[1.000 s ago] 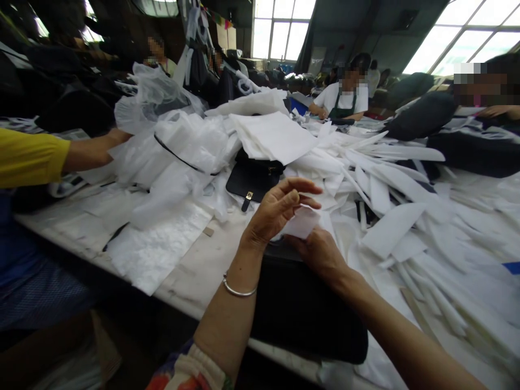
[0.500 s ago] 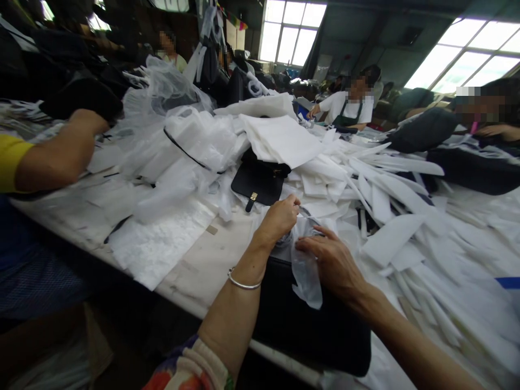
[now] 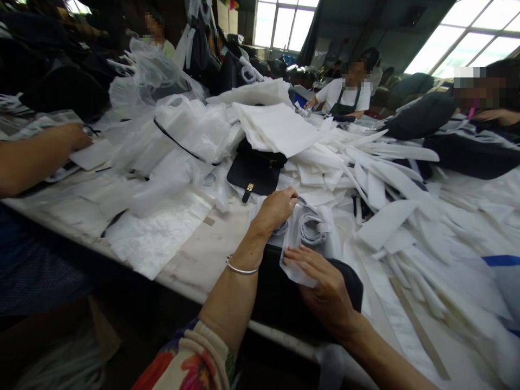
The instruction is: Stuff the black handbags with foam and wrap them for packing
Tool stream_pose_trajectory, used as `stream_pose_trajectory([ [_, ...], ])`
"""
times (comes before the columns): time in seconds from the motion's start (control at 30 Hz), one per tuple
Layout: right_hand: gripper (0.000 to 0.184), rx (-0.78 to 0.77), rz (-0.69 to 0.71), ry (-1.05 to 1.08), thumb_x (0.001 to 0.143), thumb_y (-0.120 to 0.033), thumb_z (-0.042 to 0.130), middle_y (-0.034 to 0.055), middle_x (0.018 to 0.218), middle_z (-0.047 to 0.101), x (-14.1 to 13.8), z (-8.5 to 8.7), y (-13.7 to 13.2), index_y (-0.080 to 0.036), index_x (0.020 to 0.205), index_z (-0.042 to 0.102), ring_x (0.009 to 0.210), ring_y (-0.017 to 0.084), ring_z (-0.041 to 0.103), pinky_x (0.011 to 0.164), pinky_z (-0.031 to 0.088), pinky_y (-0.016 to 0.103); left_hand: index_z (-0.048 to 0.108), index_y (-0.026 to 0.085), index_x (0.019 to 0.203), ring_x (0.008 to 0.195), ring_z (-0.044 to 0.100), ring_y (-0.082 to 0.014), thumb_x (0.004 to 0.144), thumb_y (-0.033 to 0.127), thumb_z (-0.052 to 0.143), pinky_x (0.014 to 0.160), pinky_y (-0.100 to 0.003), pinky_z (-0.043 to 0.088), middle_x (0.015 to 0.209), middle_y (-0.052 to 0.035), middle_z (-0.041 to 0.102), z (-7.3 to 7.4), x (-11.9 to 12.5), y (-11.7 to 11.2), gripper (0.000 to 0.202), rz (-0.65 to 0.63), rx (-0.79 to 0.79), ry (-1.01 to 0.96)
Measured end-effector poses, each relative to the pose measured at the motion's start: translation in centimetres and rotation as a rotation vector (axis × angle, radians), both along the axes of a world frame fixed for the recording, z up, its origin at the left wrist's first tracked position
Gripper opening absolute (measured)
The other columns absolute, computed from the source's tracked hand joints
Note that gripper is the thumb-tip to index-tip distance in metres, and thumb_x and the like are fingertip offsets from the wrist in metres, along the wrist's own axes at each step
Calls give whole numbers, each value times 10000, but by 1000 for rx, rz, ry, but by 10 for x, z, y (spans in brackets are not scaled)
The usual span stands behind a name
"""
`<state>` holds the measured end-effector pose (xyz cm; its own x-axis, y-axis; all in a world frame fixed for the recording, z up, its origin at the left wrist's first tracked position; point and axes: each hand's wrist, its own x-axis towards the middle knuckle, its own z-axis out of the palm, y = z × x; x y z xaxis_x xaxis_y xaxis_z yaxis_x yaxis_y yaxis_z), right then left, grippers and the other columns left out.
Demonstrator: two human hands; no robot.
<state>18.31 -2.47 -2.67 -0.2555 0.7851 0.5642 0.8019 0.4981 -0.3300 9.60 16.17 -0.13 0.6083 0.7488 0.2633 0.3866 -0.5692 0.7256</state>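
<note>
A black bag [image 3: 272,290] lies at the table's near edge in front of me. Over its top, a strip of translucent white wrapping film [image 3: 289,238] runs between my hands. My left hand [image 3: 278,211] is closed in a pinch at the film's upper end; its fingertips are partly hidden. My right hand [image 3: 320,276] lies with its fingers stretched out over the lower part of the film, against the bag. Between and beyond the hands sits a coiled strap wrapped in white [image 3: 312,228]. Further back is a small black flap bag [image 3: 255,173] with a gold clasp.
Crumpled plastic bags [image 3: 190,130] are heaped at left. White foam sheets [image 3: 280,127] cover the small bag's top, and cut white strips [image 3: 385,179] pile up at right. A co-worker's arm [image 3: 44,149] reaches in from the left; another person [image 3: 343,95] works across the table [image 3: 190,246].
My right hand has slid down and left along the film, uncovering the coiled strap. My left hand stays nearly in place. The co-worker's arm at left has stretched forward, and the view has shifted slightly.
</note>
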Motion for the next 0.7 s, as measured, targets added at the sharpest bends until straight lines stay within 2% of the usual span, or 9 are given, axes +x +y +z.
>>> stream_pose_trajectory([
  [0.13,415,94,52,-100,882,17,388,87,1153,711,-2,-9,0,-161,1129,669,1168,216,615,1003,514,429,671,192,956,826,657,-172,900,197,513,759,-249,468,893,-42,725,0,5,2,168,-27,53,-72],
  [0.3,296,137,69,-131,909,-37,451,77,1002,735,-3,-4,1,-165,1044,682,950,213,649,798,538,381,666,158,959,780,632,-127,902,223,560,744,-214,465,874,-28,710,4,14,-2,137,-160,135,-419],
  [0.43,230,133,158,-129,902,-77,502,63,963,736,-1,-1,-8,-174,1010,680,932,203,647,884,531,414,676,141,885,684,586,-102,892,256,581,682,-197,439,760,-5,677,-1,18,-4,149,-250,154,-400],
  [0.6,256,94,200,-139,924,-80,505,57,1069,733,-1,-13,-29,-172,1096,669,1028,185,661,993,533,404,684,141,848,646,567,-95,886,246,582,656,-195,420,721,3,668,-10,20,1,151,-220,193,-330],
  [0.7,283,43,210,-156,941,-91,509,79,1177,702,-2,-20,-38,-149,1181,647,1164,200,616,1064,498,418,684,131,854,640,570,-95,891,262,587,654,-197,428,721,0,670,-5,23,-1,167,-203,207,-350],
])
